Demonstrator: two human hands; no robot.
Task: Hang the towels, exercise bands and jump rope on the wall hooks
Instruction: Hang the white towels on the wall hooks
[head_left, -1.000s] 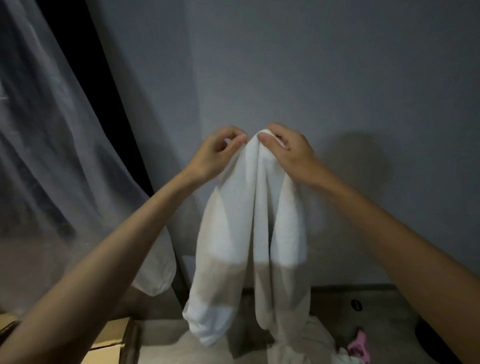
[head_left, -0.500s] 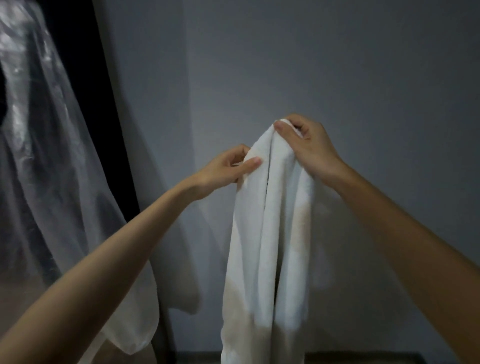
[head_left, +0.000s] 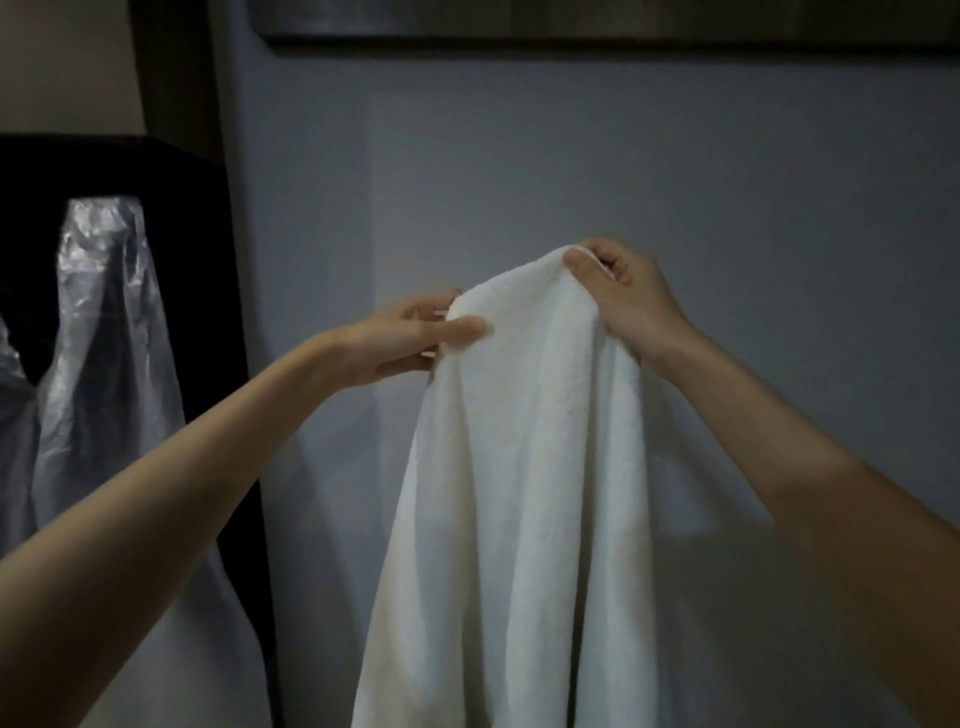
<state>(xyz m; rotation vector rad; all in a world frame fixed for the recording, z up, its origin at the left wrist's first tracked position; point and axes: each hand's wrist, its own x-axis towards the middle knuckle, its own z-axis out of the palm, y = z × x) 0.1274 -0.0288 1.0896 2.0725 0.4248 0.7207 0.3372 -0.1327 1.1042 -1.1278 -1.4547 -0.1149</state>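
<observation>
White towel (head_left: 519, 467) lifted higher, left hand (head_left: 400, 338) now pinching edge, right hand (head_left: 628, 301) gripping top

One white towel (head_left: 519, 467). Two hands, one left hand (head_left: 400, 338) and one right hand (head_left: 631, 304). One dark rail (head_left: 571, 23) along the top. At left, clear plastic (head_left: 104, 322), one piece or two, unclear.

Both arms raised forward; left grip (head_left: 402, 338) pinches towel (head_left: 524, 467) edge, right grip (head_left: 628, 306) higher, clutches towel top.
</observation>
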